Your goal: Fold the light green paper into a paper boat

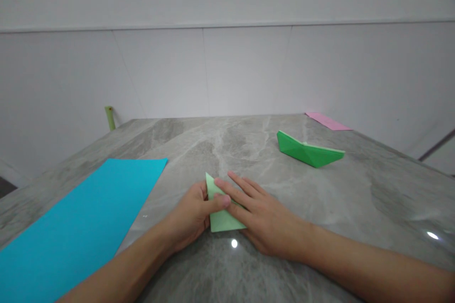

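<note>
A small folded piece of light green paper [221, 219] lies on the grey marble table [355, 199], near the front middle. My left hand [194, 215] pinches its left edge, thumb laid across the top of the paper. My right hand [261, 213] lies flat on the paper's right side, fingers stretched out and pressing it down. Part of the paper is hidden under my right fingers.
A large cyan sheet [78, 227] lies at the left, reaching the front edge. A dark green folded paper boat [308, 150] sits at the back right. A pink sheet [329, 121] lies at the far right corner. A green post [110, 117] stands behind the table's left corner, near the white wall.
</note>
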A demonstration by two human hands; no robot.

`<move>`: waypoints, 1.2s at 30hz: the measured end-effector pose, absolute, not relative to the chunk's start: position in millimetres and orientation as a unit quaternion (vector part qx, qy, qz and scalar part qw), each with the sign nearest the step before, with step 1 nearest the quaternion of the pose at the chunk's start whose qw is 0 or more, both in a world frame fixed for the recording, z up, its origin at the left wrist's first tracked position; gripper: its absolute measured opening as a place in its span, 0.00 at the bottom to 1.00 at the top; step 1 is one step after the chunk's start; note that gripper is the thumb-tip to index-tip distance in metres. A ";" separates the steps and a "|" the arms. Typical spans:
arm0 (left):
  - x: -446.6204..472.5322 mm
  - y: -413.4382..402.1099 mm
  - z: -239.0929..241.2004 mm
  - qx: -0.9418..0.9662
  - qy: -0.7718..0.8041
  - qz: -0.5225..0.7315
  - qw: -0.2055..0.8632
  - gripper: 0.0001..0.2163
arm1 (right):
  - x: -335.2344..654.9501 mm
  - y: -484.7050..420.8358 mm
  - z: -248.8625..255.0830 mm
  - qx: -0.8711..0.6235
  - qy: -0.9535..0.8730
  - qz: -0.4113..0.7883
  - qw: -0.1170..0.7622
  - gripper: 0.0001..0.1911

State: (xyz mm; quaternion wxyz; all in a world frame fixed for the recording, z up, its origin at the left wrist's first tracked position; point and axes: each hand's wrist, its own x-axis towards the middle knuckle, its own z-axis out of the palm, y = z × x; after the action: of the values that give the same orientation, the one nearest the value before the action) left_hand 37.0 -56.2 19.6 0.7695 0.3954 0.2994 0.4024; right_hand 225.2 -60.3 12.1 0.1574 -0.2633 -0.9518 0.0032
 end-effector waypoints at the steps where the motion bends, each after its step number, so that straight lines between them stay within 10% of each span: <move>1: 35.3 -56.2 19.2 0.414 0.288 0.388 0.772 0.13 | 225.4 -60.6 13.4 -0.263 -0.951 0.009 0.162 0.37; 19: 36.9 -65.6 14.6 0.485 0.313 0.367 0.729 0.46 | 223.6 -54.5 9.2 -0.317 -0.817 0.297 0.380 0.20; 26: 39.1 -62.4 17.4 0.528 0.325 0.267 0.738 0.15 | 225.7 -47.4 5.3 -0.377 -0.692 0.451 0.419 0.22; 36: 32.1 -67.0 23.5 0.426 0.372 0.182 0.804 0.17 | 226.5 -50.3 3.3 -0.318 -0.823 0.260 0.392 0.24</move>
State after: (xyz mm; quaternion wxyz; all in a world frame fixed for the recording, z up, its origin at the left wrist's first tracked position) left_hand 32.1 -67.0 23.5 0.8045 0.4262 0.3717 0.1817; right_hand 226.5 -50.3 3.3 0.3919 -0.3177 -0.8232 0.2604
